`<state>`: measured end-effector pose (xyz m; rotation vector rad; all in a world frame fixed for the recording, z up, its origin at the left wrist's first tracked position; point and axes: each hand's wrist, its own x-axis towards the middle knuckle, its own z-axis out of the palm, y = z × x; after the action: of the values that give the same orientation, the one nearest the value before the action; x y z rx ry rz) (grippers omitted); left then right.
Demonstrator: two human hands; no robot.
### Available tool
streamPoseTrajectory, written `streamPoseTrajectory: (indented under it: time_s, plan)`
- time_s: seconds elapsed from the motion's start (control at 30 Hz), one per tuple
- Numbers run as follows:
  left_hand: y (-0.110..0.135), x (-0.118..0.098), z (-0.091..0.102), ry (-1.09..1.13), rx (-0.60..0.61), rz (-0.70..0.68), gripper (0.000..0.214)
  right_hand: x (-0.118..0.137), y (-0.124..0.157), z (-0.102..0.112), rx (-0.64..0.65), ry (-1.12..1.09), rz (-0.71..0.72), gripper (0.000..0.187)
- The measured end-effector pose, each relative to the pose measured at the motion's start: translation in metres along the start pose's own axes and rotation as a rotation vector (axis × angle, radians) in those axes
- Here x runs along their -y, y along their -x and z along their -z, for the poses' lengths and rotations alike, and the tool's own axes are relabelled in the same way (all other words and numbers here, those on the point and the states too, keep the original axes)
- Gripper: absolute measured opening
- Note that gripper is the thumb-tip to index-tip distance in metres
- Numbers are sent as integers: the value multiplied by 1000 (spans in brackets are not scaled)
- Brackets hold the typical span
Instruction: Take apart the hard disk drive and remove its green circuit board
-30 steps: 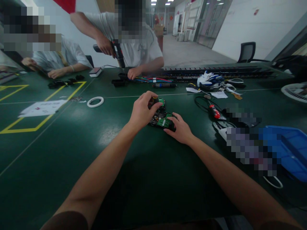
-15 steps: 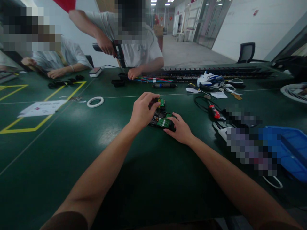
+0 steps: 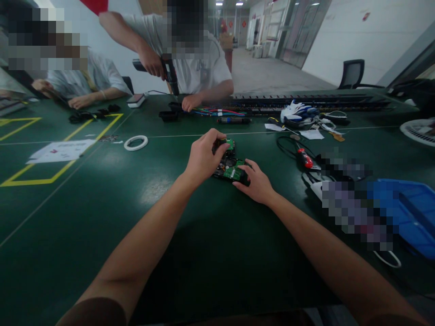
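Observation:
A small black device with a green circuit board [image 3: 231, 172] on top lies on the dark green table [image 3: 102, 203] in front of me. My left hand [image 3: 203, 158] is curled over its far left part, fingers pinched round a small dark tool with a yellowish top that stands on the board. My right hand [image 3: 255, 182] lies on the device's right near corner, with its fingers bent over the edge and holding it down.
A red-handled screwdriver [image 3: 303, 158] and black cable lie to the right, with a blue tray [image 3: 411, 213] beyond. A white tape ring [image 3: 136, 143] and papers [image 3: 61, 151] lie left. Across the table a person holds a power screwdriver [image 3: 170, 74]; another sits at far left.
My hands have barely moved; the left hand's fingers have shifted slightly round the tool. The person opposite has moved the power tool a little.

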<state>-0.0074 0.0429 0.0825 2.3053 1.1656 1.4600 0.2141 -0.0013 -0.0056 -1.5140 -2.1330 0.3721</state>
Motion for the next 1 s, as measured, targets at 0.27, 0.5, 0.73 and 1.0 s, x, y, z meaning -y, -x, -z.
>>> streamPoseTrajectory:
  time_s: [0.27, 0.5, 0.73, 1.0]
  plan:
    - [-2, -5, 2, -69, 13, -69, 22, -2, -1, -2, -7, 13, 5, 62]
    - [1, -7, 1, -30, 51, -78, 22, 0, -1, 0, 16, 17, -3, 61]
    - [3, -5, -4, 45, 43, 15, 29, 0, -1, 0, 13, 15, -7, 63]
    - [2, -1, -3, 90, 80, 0, 24, -1, 0, 0, 7, 15, 7, 62]
